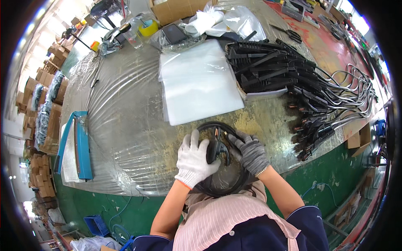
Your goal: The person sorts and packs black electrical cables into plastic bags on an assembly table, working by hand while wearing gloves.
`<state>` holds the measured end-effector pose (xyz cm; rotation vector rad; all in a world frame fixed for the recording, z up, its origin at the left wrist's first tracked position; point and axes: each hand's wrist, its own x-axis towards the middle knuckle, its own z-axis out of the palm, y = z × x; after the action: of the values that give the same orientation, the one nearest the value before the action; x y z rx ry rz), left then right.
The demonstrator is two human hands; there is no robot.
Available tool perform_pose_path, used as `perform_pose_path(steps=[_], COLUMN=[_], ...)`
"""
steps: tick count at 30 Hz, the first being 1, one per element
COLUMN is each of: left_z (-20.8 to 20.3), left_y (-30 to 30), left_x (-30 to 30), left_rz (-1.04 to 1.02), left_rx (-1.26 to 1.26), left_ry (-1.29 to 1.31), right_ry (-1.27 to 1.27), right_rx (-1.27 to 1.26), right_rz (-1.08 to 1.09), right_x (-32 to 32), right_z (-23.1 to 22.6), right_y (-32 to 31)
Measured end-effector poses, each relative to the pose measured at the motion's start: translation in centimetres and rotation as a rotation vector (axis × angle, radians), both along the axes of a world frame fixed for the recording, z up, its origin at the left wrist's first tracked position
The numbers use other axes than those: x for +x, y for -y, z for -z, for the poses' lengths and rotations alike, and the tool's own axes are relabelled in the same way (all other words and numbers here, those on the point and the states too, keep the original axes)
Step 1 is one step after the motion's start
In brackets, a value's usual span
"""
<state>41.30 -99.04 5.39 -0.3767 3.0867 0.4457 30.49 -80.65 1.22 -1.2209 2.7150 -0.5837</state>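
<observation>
A thick black cable (pixel 242 180) lies in a round coil at the table's near edge, in front of my body. Inside the loop is a black clamp (pixel 215 147) with a copper-coloured jaw and a curved lever. My left hand (pixel 194 160), in a white knit glove, grips the left side of the coil, its thumb reaching in toward the clamp. On the right side my right hand (pixel 250 154), in a grey glove, closes around the cable near a small brass-coloured end. The palms hide parts of the coil.
Clear plastic bags (pixel 201 81) lie stacked just beyond the coil. To the right spreads a pile of black clamps with cables (pixel 276 71). A blue paper cutter (pixel 81 146) stands at the left edge. Scissors (pixel 289 33) and a cardboard box (pixel 180 10) are farther back.
</observation>
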Motion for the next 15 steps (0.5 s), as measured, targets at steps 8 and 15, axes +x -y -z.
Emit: perform_pose_path(steps=[8,15], left_z=[0.2,3.5], left_y=[6.7,9.1], left_x=[-5.2,-4.5], left_rz=[0.105,0.202], left_rx=[-0.240,-0.179], left_ry=[-0.562,-0.505], right_ry=[-0.393,-0.644], right_rx=[0.025,-0.068], right_rz=[-0.193,-0.376], right_x=[-8.2,-10.1], right_z=[-1.3,2.7], right_y=[5.8,6.8])
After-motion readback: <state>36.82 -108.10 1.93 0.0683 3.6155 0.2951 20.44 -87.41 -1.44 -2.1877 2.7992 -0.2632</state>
